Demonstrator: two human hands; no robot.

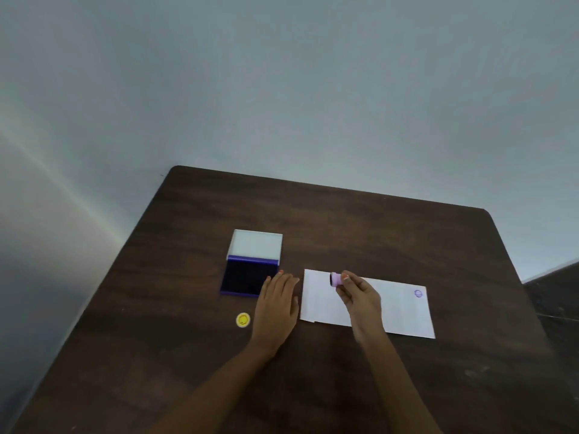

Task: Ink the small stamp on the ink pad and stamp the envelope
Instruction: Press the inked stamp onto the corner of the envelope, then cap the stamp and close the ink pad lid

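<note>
A white envelope (398,308) lies flat on the dark wooden table, with a round purple stamp mark (418,293) near its far right corner. My right hand (360,296) hovers over the envelope's left part and pinches a small pink stamp (334,279), tilted so its dark inked face points left. The open ink pad (247,277), dark blue with a raised white lid (255,244), sits to the left of the envelope. My left hand (277,303) rests flat on the table between pad and envelope, fingertips by the pad's right edge.
A small yellow round cap (242,319) lies on the table left of my left wrist. The table (360,230) is dark brown wood, with its far edge against a pale wall. A dark piece of furniture (557,296) stands at the right.
</note>
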